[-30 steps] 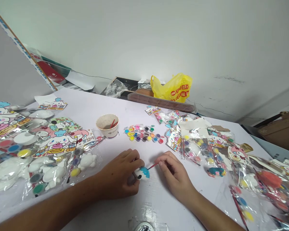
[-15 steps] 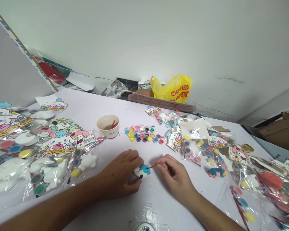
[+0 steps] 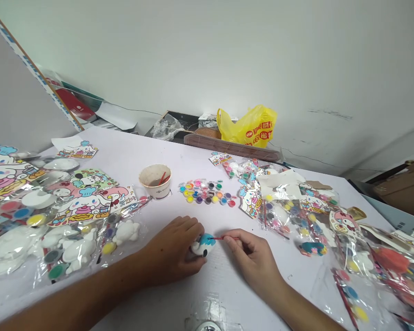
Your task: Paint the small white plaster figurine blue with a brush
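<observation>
You have two hands, one figurine [image 3: 204, 244], one red brush [image 3: 224, 238], one paper cup [image 3: 155, 180], one yellow bag [image 3: 250, 125].

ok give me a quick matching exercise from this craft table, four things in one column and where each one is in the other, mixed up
Things:
1. small figure
2. red brush
3. paper cup
4. yellow bag

Places:
A. far edge of the table, by the wall
B. pinched in the right hand, tip on the blue paint
C. standing left of the loose paint pots, brushes inside
D. gripped by the left hand on the tabletop

Pairs: 1-D, 2-B, 3-C, 4-A
</observation>
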### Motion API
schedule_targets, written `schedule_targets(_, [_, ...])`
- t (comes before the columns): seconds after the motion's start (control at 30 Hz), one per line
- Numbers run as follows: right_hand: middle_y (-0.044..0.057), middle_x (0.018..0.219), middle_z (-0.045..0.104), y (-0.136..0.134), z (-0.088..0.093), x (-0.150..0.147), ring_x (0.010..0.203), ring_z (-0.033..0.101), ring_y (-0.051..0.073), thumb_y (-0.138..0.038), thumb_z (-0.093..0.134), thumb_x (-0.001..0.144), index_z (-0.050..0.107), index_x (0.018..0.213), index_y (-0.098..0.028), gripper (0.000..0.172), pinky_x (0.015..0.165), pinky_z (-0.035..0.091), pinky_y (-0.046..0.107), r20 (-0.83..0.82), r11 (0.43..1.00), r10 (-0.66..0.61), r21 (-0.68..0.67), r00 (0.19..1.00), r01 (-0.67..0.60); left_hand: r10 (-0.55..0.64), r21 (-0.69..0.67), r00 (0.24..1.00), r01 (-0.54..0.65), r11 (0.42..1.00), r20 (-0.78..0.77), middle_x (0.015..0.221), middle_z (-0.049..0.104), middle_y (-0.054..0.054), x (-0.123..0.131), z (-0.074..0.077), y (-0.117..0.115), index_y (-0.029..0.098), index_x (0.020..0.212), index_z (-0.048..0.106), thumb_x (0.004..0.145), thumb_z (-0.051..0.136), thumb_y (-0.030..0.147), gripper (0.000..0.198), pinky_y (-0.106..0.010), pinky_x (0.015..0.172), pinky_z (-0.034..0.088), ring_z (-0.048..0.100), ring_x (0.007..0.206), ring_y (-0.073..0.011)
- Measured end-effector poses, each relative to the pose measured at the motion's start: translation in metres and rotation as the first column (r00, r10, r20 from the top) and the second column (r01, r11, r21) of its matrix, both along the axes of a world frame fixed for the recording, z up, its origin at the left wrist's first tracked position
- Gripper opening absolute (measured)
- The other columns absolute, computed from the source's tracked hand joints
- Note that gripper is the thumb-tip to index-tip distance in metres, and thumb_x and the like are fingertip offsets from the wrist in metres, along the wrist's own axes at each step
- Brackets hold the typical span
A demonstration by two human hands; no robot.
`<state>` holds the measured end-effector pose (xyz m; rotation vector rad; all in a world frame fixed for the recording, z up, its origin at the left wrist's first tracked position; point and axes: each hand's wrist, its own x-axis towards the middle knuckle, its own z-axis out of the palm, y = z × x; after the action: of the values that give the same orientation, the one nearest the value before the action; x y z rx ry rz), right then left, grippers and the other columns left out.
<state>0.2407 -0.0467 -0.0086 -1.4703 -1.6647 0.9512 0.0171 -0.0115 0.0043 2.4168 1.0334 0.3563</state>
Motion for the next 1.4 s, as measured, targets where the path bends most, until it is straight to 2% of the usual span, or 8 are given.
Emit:
schedule_targets(0.2, [0.000, 0.062, 0.060, -0.0018, 0.0023, -0.0015, 0.054, 0.045, 0.013, -0.041, 0.055, 0.092, 0.077, 0.096, -0.019, 0.031, 0.053, 0.038, 0.024, -0.016, 1.000, 0.006, 0.020, 1.000, -0.006, 0.005, -0.018, 1.000, -0.005, 1.000, -0.011, 0.091, 0.054, -0.003, 0.0007, 0.0014, 0.0012, 0.020, 0.091, 0.048, 0.078, 0.064, 0.027, 0.022, -0.033, 0.073, 0.034, 0.046, 0.083, -0.0222])
schedule_targets(0.47, [0.002, 0.063, 0.065, 0.0000, 0.0021, -0.0023, 0.053, 0.049, 0.013, -0.040, 0.057, 0.091, 0.078, 0.096, -0.020, 0.030, 0.052, 0.040, 0.023, -0.012, 1.000, 0.008, 0.027, 1.000, -0.007, 0.006, -0.021, 1.000, -0.007, 1.000, -0.007, 0.090, 0.054, -0.003, 0.0008, 0.0025, 0.0022, 0.020, 0.091, 0.048, 0.078, 0.064, 0.027, 0.022, -0.033, 0.072, 0.034, 0.046, 0.081, -0.0221])
schedule_targets(1.13, [0.000, 0.060, 0.059, -0.0004, 0.0037, -0.0018, 0.052, 0.044, 0.011, -0.038, 0.059, 0.090, 0.079, 0.095, -0.018, 0.029, 0.050, 0.037, 0.022, -0.023, 0.999, 0.021, 0.047, 1.000, -0.020, 0.013, -0.034, 1.000, -0.012, 0.999, 0.023, 0.090, 0.053, -0.003, 0.0008, 0.0021, 0.0019, 0.019, 0.091, 0.049, 0.078, 0.064, 0.026, 0.021, -0.033, 0.071, 0.033, 0.046, 0.082, -0.0223])
schedule_targets(1.4, [-0.001, 0.055, 0.052, 0.0001, 0.0029, -0.0006, 0.051, 0.043, 0.011, -0.041, 0.059, 0.089, 0.078, 0.091, -0.016, 0.032, 0.049, 0.035, 0.023, -0.081, 0.999, -0.033, 0.009, 0.996, 0.034, 0.024, -0.024, 0.999, -0.023, 0.999, 0.025, 0.088, 0.053, -0.002, 0.0007, 0.0004, 0.0021, 0.020, 0.092, 0.049, 0.078, 0.065, 0.027, 0.022, -0.033, 0.070, 0.033, 0.046, 0.080, -0.0218])
